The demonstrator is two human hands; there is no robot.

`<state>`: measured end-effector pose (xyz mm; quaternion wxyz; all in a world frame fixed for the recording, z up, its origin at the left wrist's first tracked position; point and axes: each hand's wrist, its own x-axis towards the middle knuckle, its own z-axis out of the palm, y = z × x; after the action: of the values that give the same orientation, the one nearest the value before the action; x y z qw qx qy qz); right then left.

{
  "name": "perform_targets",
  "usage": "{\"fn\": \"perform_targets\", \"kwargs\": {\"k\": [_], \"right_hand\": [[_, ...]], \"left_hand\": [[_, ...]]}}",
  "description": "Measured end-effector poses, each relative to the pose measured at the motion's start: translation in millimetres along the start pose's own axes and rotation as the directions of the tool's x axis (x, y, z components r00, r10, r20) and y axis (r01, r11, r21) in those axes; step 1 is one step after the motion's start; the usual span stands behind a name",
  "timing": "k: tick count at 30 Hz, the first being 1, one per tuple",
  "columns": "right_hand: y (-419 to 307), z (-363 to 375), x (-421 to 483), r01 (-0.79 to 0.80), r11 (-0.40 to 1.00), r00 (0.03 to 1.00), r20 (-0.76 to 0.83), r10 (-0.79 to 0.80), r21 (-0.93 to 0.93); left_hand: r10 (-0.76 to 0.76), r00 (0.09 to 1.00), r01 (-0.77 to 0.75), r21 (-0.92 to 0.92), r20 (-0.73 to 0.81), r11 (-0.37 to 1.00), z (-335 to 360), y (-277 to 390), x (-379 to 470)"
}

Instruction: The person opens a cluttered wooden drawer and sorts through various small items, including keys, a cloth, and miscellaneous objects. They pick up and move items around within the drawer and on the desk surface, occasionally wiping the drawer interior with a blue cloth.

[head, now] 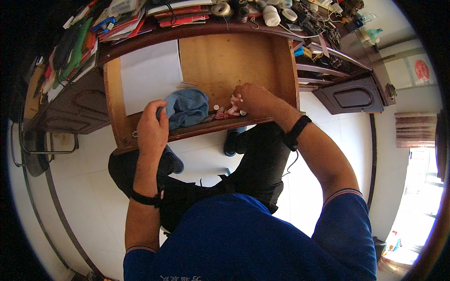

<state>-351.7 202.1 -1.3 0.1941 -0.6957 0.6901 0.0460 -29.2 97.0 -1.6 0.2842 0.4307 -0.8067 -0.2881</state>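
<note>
A crumpled blue cloth (186,107) lies near the front of an open wooden drawer (228,58). My left hand (153,126) grips the left edge of the cloth, thumb and fingers bent around it. On the right, my right hand (255,100) reaches low into the drawer, its fingers curled around a small pink crumpled thing (233,105) whose exact kind is unclear. A reddish bundle (222,114) lies just below, beside a small white disc (216,107). A second pale round piece (243,112) lies close under my right hand.
A white sheet (151,75) covers the drawer's left part. Folders and papers (119,24) crowd the desk top at the left. Tape rolls (220,9), a white roll (271,16) and tangled cables (323,30) lie behind the drawer. My legs (253,154) are below its front edge.
</note>
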Motion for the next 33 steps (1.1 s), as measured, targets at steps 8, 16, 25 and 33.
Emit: {"fn": "perform_targets", "kwargs": {"k": [8,16,25,33], "right_hand": [[-18,-9,-12,-0.127,0.992,0.98,0.152,0.124,0.006],[12,-33,-23,-0.171,0.882,0.983,0.013,0.184,0.44],[-70,-24,-7,-0.08,0.66,0.957,-0.126,0.259,0.747],[-103,-41,-11,0.048,0.693,0.936,-0.274,0.22,0.72]], "left_hand": [[0.016,1.0,-0.016,0.011,0.005,1.0,-3,4,1],[-0.016,1.0,0.016,0.0,0.019,1.0,-4,4,2],[0.25,0.968,-0.248,-0.235,-0.024,0.94,29,74,-7],[0.08,0.996,-0.065,-0.251,0.049,0.966,35,71,-8]]}}
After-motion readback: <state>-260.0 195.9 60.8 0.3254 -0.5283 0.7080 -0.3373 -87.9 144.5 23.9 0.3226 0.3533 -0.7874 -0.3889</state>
